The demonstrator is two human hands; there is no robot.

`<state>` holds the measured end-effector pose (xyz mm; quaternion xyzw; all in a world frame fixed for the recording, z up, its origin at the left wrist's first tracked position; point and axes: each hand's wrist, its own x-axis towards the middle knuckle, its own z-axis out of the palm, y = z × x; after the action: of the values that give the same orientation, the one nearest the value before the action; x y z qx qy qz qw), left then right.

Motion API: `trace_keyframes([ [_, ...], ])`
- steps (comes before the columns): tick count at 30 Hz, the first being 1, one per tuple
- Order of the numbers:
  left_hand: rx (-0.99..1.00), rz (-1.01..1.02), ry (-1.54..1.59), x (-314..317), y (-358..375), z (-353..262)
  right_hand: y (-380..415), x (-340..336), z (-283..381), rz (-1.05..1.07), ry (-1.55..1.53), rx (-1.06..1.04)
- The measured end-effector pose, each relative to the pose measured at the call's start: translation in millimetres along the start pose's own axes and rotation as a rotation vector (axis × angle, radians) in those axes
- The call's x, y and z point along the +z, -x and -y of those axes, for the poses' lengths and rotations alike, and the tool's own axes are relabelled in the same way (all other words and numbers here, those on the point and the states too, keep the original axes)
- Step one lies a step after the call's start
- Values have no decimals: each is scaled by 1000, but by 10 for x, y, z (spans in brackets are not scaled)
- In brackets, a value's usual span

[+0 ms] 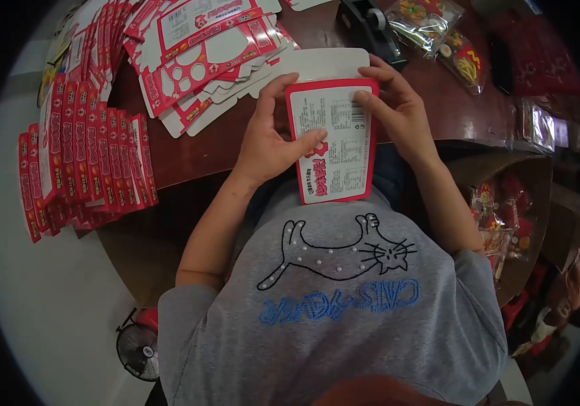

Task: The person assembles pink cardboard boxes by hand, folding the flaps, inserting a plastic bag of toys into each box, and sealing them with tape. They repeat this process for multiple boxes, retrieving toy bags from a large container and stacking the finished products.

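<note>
Grey shirt [344, 298] with a stitched cat fills the near view as I grip a red-and-white carton [334, 142] between both hands, my left hand [270, 139] clasping its left edge, my right hand [398, 111] pinching its far right corner. Beyond lies a brown table [466, 108] with flat cartons [202, 47] far left, folded boxes [83, 162] stacked left, and a tape dispenser [371, 27].

At frame centre, the left hand [270, 139] and right hand [398, 111] grip a red-and-white carton [337, 145] above the wooden table [188, 152]; flat cartons [87, 159] lie stacked at left.
</note>
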<state>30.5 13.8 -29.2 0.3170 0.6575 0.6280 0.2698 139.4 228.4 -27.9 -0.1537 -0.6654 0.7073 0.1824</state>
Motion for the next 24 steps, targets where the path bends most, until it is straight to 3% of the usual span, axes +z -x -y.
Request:
trace_keyframes([
  [2, -26, 45, -11, -105, -9, 34, 17, -61, 8, 71, 109, 74],
  [4, -43, 42, 168, -225, -26, 91, 29, -84, 77, 161, 238, -127],
  [5, 40, -69, 83, -251, -44, 135, 16, -83, 84, 162, 242, -124],
  [7, -12, -124, 167, -225, -53, 66, -50, -61, 79, 161, 227, -252],
  [11, -87, -214, 356, -173, -150, -103, -94, -38, 98, 170, 39, -186],
  [12, -88, -215, 357, -187, -175, -121, -144, -102, 127, 243, 182, -201],
  [14, -94, -111, 194, -210, -223, -149, -199, -139, 159, 314, 324, -209],
  [16, -122, -89, 73, -173, -261, -223, -238, -86, 184, 237, 235, 42],
  [21, -131, -107, -91, -104, -448, -402, -335, -151, 234, 174, 243, 18],
  [24, -128, 13, -190, -100, -463, -397, -287, -273, 230, 178, 325, 33],
])
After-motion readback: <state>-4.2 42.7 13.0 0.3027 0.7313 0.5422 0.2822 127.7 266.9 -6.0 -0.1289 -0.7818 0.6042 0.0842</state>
